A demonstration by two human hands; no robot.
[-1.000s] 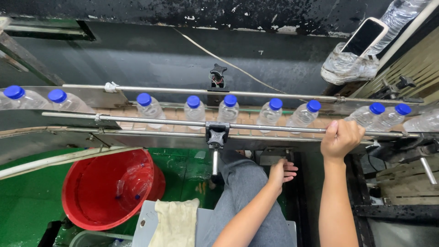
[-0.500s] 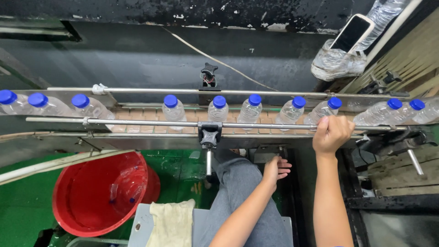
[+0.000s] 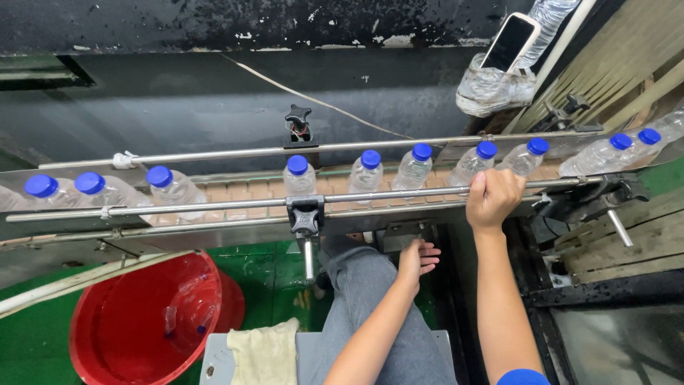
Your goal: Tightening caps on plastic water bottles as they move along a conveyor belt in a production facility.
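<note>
- My right hand [image 3: 493, 198] is curled shut round the near guide rail [image 3: 214, 205]; the upright blue-capped bottles [image 3: 473, 165] stand just beyond it.
- My left hand [image 3: 416, 258] rests spread on my knee [image 3: 360, 274], farther off.

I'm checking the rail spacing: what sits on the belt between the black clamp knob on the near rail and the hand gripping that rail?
In the head view, between the knob and the right hand stand three blue-capped bottles on the belt.
</note>
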